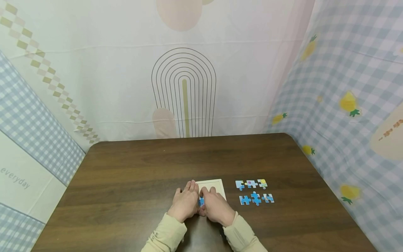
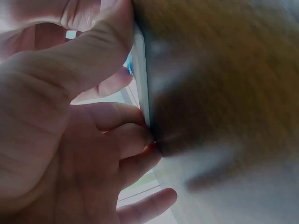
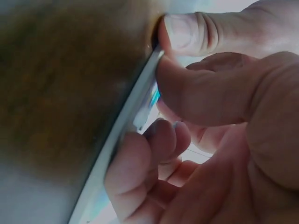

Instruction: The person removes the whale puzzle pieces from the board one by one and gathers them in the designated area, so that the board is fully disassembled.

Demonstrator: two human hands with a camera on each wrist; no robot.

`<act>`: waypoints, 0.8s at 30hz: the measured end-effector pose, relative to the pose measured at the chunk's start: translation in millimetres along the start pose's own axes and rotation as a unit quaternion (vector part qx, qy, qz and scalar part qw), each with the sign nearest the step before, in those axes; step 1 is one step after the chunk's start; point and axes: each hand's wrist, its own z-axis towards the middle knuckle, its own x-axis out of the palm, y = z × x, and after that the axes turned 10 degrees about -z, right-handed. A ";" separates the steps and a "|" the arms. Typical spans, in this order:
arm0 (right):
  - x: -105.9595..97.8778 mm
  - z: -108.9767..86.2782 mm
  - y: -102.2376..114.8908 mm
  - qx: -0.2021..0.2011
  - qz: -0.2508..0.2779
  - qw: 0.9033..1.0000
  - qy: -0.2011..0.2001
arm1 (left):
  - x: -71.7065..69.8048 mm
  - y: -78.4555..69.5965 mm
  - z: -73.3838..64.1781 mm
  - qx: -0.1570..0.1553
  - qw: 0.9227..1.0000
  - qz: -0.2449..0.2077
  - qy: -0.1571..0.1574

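A pale wooden puzzle tray lies on the table, with both hands over its near part. My left hand rests across its left side, fingers mostly straight, thumb along the near edge. Over the tray bends my right hand, fingers curled around a blue puzzle piece that shows between the hands; much of the piece is hidden. From the right wrist view, the right thumb sits at the tray's pale edge. The left thumb touches that edge in the left wrist view.
Several loose puzzle pieces lie right of the tray in two rows, a back row and a front row. The brown wooden table meets a hanging cloth at its far edge; checked cloth hangs on the right.
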 end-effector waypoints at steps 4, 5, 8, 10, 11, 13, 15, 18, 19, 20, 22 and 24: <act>-2.4 2.3 -0.3 -0.006 0.007 1.000 0.013 | -0.6 -0.2 -0.5 0.001 1.000 -0.003 0.001; -3.0 2.9 -0.4 -0.008 0.008 1.000 0.016 | -0.8 -0.3 -0.6 0.001 1.000 -0.003 0.000; -4.6 5.1 -0.5 -0.011 0.010 1.000 0.027 | -1.3 -0.6 -0.8 0.003 1.000 0.001 -0.003; -5.1 6.4 -0.5 -0.011 0.008 0.999 0.034 | -1.2 -0.8 -1.0 0.005 1.000 0.003 -0.007; -5.4 6.8 -0.3 -0.010 0.008 0.999 0.038 | -1.1 -1.0 -1.3 0.006 1.000 0.004 -0.008; -5.8 7.6 -0.2 -0.007 0.006 0.999 0.044 | -0.8 -1.1 -1.1 0.007 1.000 0.006 -0.008; -6.6 8.2 0.4 -0.005 0.003 0.999 0.052 | -1.0 -1.2 -0.7 0.007 1.000 0.008 -0.007; -8.0 9.0 1.3 0.001 0.002 0.998 0.061 | -0.7 -1.2 0.6 0.004 1.000 0.010 -0.003; -8.3 9.2 1.6 0.002 0.002 0.998 0.062 | -0.9 -1.3 0.6 0.003 1.000 0.011 -0.001; -8.5 9.4 1.7 0.005 0.002 0.998 0.065 | -0.8 -1.3 0.7 0.002 1.000 0.011 0.000; -8.7 9.9 1.8 0.008 0.003 0.998 0.066 | -0.9 -1.4 0.7 0.000 1.000 0.010 0.001; -8.3 10.5 1.4 0.009 0.003 0.998 0.069 | -0.9 -1.4 0.3 -0.002 1.000 0.005 0.003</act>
